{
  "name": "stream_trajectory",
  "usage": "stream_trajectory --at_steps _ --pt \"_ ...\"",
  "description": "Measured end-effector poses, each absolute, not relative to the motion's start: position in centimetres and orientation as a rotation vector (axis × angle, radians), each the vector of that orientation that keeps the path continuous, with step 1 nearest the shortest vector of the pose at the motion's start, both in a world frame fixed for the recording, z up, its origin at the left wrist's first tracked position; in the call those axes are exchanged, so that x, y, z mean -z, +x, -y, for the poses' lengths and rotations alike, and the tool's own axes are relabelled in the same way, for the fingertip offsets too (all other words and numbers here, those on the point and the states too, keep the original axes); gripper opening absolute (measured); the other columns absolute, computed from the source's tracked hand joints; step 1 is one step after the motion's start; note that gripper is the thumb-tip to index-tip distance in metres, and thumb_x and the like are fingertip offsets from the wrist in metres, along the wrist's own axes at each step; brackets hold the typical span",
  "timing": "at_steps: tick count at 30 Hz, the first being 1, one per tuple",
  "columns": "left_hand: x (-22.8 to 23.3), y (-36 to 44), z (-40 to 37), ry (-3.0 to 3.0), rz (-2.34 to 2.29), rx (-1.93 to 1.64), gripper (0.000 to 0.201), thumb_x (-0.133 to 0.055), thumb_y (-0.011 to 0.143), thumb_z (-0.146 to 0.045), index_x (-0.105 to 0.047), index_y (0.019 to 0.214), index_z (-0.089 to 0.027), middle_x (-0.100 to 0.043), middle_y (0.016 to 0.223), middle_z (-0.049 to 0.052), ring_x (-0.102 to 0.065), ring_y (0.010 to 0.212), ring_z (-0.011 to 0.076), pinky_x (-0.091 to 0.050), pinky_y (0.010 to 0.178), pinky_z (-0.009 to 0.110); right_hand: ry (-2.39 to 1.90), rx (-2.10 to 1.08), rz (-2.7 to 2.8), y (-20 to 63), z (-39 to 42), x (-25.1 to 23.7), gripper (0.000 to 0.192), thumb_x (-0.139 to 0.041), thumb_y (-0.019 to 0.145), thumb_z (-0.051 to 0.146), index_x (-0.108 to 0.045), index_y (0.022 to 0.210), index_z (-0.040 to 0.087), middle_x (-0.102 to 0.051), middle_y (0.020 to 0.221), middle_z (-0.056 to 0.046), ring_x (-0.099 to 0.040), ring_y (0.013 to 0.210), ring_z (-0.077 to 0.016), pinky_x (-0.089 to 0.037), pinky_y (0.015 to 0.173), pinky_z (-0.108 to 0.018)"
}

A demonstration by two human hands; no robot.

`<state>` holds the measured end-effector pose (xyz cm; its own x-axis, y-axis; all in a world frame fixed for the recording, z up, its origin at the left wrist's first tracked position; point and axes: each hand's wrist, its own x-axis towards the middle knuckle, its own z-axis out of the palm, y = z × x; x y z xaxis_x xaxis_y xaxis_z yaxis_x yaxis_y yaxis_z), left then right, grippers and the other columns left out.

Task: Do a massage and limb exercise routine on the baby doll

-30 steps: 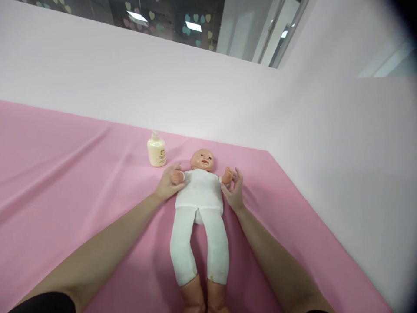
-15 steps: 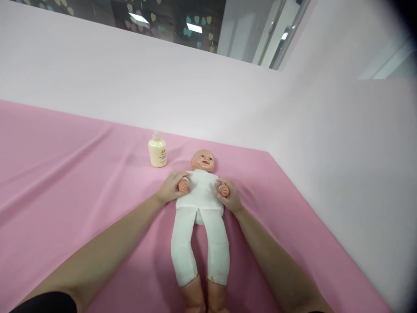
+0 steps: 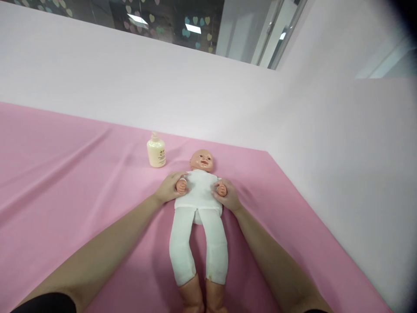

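**Both hands hold the doll's arms against its chest**

Nearest the camera, the doll's bare feet and white-clad legs run away toward the hands over the pink sheet [image 3: 65, 182] that covers the surface. Between the two forearms lies the doll [image 3: 199, 195], flat on its back, head pointing away, dressed in a white top and leggings.

The left hand [image 3: 168, 188] is closed around the doll's arm on its side, the small fist showing just beside the thumb. The right hand [image 3: 228, 195] grips the other arm the same way. Both little fists rest on the white top, close together but apart. This looks like the folded-in stage of an arm exercise or massage stroke; a next move would probably call for a gentle, even pull on both sides so the doll stays centred.

Beyond the left hand, near the doll's head, a cream pump bottle [image 3: 156, 151] stands upright. It carries a small printed label, too small to read. Behind everything rises a pale wall [image 3: 195, 100].
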<state>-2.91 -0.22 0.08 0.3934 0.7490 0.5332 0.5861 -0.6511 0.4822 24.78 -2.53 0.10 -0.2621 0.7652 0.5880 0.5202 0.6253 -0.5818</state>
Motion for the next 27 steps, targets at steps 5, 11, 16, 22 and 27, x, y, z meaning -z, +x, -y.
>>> stream_trajectory --at_steps 5,11,16,22,27 --pt "0.1 -3.0 0.2 2.443 -1.174 -1.123 0.051 -0.061 0.074 -0.045 -0.052 0.117 -0.019 -0.063 0.109 0.008 -0.058 0.105 0.0263 -0.044 0.095 0.040 -1.008 -0.325 1.943 24.7 2.6 -0.2 0.017 -0.065 0.073 0.036 -0.055 0.078 0.023 -0.060 0.079 -0.001 -0.059 0.078 -0.0191 -0.049 0.079 -0.036" --pt "0.0 -2.7 0.1 2.316 -1.262 -1.084 0.066 -0.058 0.078 -0.045 -0.037 0.133 -0.017 -0.061 0.114 0.011 -0.058 0.106 0.0281 -0.044 0.095 0.044 -1.148 -0.383 1.776 24.6 1.8 1.3 0.055 -0.067 0.072 0.042 -0.045 0.119 0.022 -0.059 0.109 -0.007 -0.059 0.101 -0.0234 -0.048 0.093 -0.042" --pt "-0.2 -2.3 -0.1 2.271 -1.361 -1.140 0.065 -0.045 0.088 -0.044 -0.026 0.140 -0.010 -0.045 0.136 0.019 -0.044 0.126 0.0315 -0.035 0.105 0.048 -1.174 -0.347 1.698 24.6 0.9 2.1 0.069 -0.051 0.085 0.040 -0.019 0.141 0.015 -0.037 0.142 -0.018 -0.035 0.135 -0.0252 -0.031 0.111 -0.046" --pt "0.7 -2.3 -0.9 2.242 -1.429 -1.125 0.070 -0.036 0.092 -0.041 -0.006 0.145 -0.007 -0.023 0.149 0.024 -0.023 0.139 0.0327 -0.025 0.112 0.051 -1.292 -0.379 1.671 24.8 0.4 2.6 0.074 -0.034 0.092 0.035 0.009 0.146 0.011 -0.002 0.156 -0.017 -0.005 0.145 -0.0233 -0.016 0.116 -0.049" --pt "1.9 -2.5 -1.6 2.223 -1.434 -1.111 0.073 -0.033 0.093 -0.039 0.008 0.147 -0.011 -0.013 0.152 0.022 -0.016 0.141 0.0335 -0.023 0.112 0.053 -1.282 -0.389 1.728 25.3 0.0 3.2 0.074 -0.033 0.092 0.033 0.016 0.146 0.018 0.001 0.157 -0.010 -0.003 0.145 -0.0214 -0.015 0.116 -0.051"
